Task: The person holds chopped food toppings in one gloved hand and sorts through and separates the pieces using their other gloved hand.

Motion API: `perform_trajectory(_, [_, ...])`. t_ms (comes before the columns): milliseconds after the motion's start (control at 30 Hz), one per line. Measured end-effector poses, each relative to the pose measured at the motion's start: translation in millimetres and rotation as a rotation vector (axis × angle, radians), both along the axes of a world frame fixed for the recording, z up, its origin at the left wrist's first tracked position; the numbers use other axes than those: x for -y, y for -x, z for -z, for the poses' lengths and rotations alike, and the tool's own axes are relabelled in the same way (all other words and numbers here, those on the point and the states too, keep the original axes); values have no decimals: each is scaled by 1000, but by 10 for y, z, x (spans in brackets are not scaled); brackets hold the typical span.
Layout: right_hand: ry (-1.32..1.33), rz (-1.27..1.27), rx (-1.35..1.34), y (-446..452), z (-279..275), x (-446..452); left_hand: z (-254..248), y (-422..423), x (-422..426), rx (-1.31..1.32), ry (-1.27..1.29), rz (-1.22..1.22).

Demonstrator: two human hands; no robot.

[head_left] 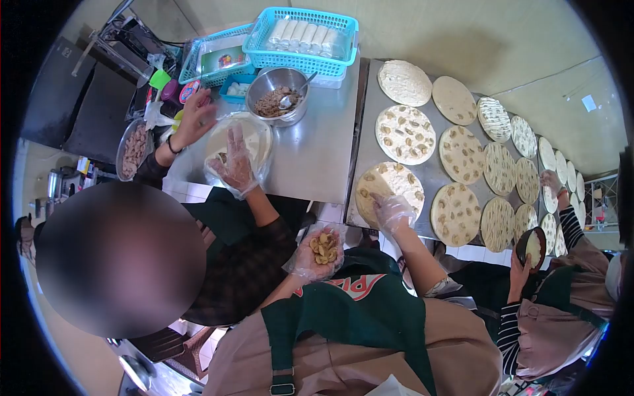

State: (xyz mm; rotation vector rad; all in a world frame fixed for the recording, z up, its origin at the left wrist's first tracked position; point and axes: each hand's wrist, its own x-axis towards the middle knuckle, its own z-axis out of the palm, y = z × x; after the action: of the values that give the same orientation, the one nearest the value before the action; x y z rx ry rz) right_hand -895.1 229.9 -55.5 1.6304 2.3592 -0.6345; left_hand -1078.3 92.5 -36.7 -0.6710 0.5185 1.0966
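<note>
Head view: landmark, grey table (pixel 364 148), bearing rows of round dough bases.
- Left hand (pixel 306 257), gloved: left of the table's near edge, palm up, fingers open in a loose cup under a heap of sliced topping (pixel 323 248).
- Right hand (pixel 394 212), gloved: over a partly topped base (pixel 406 181), table's near-left corner; fingertip grip cannot be told.
- Steel bowl (pixel 261 82), with spoon (pixel 286 101): left of table.

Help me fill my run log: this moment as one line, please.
left hand: cupping sliced topping | right hand: fingers at round base | nearby: co-worker's hand holding bowl
</note>
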Motion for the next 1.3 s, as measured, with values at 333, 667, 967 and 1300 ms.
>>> perform_trajectory(333, [-252,-103,-234,81,326,-36,38,-4,36,45,10,-20])
perform_trajectory(667, [-111,-76,68,92,311,-391,27,-55,10,1,-18,-9])
perform_trajectory(967, [-113,122,14,-111,362,-573,-46,-92,-43,-12,-29,6])
perform_trajectory(1300, [-175,99,-384,-15,724,-185,-125,-140,-136,-1,-15,9])
